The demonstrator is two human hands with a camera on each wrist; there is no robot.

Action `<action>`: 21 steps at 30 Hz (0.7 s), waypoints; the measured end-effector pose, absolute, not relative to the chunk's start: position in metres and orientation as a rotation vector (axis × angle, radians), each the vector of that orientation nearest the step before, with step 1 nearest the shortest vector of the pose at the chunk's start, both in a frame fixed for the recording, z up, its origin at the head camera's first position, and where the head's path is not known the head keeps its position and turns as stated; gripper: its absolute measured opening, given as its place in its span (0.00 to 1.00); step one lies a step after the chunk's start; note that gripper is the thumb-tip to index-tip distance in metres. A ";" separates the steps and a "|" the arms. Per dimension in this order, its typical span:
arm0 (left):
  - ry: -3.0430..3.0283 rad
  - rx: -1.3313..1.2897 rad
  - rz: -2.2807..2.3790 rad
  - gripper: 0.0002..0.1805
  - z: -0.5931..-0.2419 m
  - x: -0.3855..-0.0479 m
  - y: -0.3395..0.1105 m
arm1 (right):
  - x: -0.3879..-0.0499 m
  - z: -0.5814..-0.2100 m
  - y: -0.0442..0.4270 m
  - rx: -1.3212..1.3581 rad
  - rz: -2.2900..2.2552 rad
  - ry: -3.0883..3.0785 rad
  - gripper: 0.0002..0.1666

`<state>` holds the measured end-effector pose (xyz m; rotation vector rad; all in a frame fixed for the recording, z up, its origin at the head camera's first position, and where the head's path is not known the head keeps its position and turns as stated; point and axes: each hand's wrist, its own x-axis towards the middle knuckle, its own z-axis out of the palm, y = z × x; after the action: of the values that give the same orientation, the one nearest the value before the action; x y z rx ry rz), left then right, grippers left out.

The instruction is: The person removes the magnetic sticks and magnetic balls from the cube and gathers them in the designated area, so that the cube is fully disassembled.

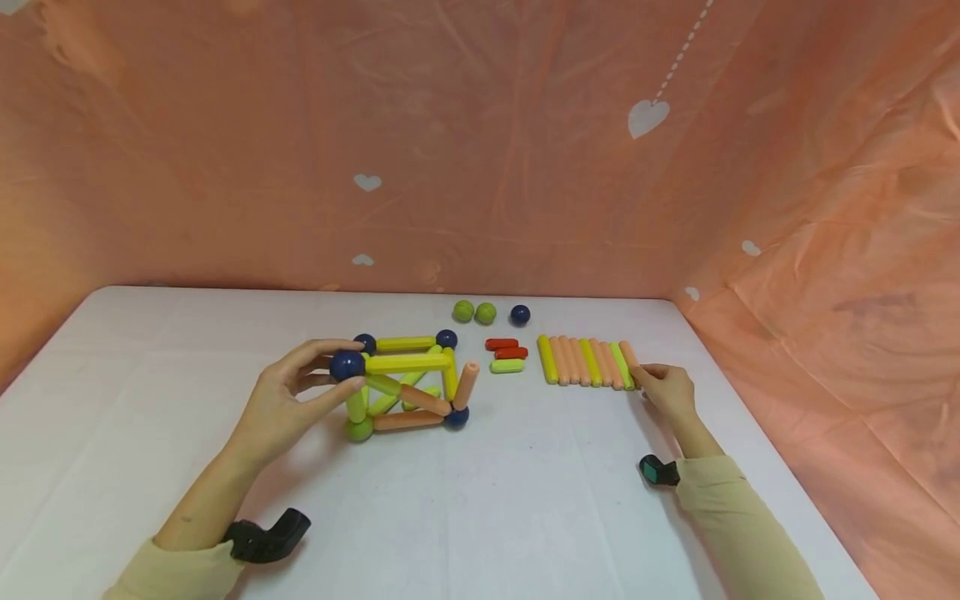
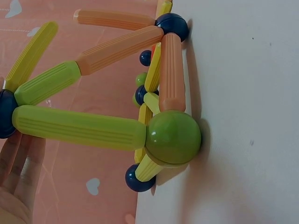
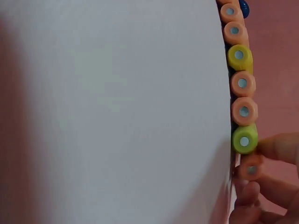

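Observation:
A frame of magnetic rods and balls stands on the table left of centre. My left hand holds the dark blue ball at its upper near corner, thumb below and fingers behind. In the left wrist view a green rod runs from that ball down to a green ball. One peach rod sticks up from the blue ball at the lower right. My right hand pinches the peach rod at the right end of a row of rods.
Two green balls and a blue ball lie near the table's back edge. Two short red rods and a short green rod sit between frame and row. A pink cloth with hearts hangs behind.

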<state>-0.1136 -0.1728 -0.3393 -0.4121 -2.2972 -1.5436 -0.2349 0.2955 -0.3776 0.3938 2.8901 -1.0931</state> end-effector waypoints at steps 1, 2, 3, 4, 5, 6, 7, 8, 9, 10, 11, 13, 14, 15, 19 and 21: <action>-2.295 -0.415 -1.545 0.20 -0.339 -0.114 -0.173 | -0.234 -0.377 0.296 0.386 -1.066 2.889 0.28; -2.293 -0.418 -1.548 0.20 -0.339 -0.114 -0.173 | -0.234 -0.377 0.295 0.374 -1.041 2.895 0.28; -2.294 -0.418 -1.548 0.20 -0.340 -0.114 -0.173 | -0.233 -0.376 0.295 0.364 -1.021 2.905 0.28; -2.295 -0.418 -1.548 0.20 -0.340 -0.114 -0.173 | -0.232 -0.375 0.293 0.352 -1.004 2.931 0.27; -2.297 -0.418 -1.548 0.20 -0.340 -0.114 -0.173 | -0.232 -0.374 0.290 0.343 -1.005 2.959 0.26; -2.301 -0.414 -1.548 0.20 -0.341 -0.114 -0.173 | -0.231 -0.372 0.287 0.334 -1.018 2.992 0.25; -2.305 -0.411 -1.544 0.20 -0.341 -0.114 -0.173 | -0.230 -0.372 0.284 0.321 -1.042 3.028 0.24; -2.306 -0.410 -1.543 0.20 -0.341 -0.114 -0.173 | -0.230 -0.371 0.279 0.300 -1.085 3.066 0.23; -2.312 -0.405 -1.540 0.20 -0.341 -0.114 -0.173 | -0.229 -0.370 0.274 0.277 -1.143 3.091 0.21; -2.317 -0.401 -1.540 0.20 -0.342 -0.114 -0.173 | -0.228 -0.370 0.268 0.236 -1.213 3.100 0.20; -2.322 -0.395 -1.540 0.20 -0.342 -0.114 -0.173 | -0.228 -0.370 0.262 0.184 -1.294 3.084 0.19; -2.327 -0.388 -1.539 0.20 -0.342 -0.114 -0.173 | -0.226 -0.370 0.248 0.063 -1.433 3.029 0.17; -2.330 -0.383 -1.542 0.20 -0.342 -0.114 -0.173 | -0.224 -0.370 0.241 0.005 -1.504 2.974 0.17; -2.333 -0.377 -1.541 0.20 -0.342 -0.114 -0.174 | -0.223 -0.371 0.234 -0.040 -1.545 2.919 0.17; -2.326 -0.388 -1.549 0.20 -0.341 -0.113 -0.173 | -0.218 -0.376 0.207 -0.214 -1.645 2.743 0.16; -2.324 -0.396 -1.550 0.20 -0.341 -0.113 -0.173 | -0.215 -0.379 0.197 -0.297 -1.642 2.686 0.15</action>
<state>-0.1125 -0.1730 -0.3407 -0.3959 -2.3238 -1.5495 -0.2152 0.1970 -0.3785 -0.2970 2.6858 -1.6417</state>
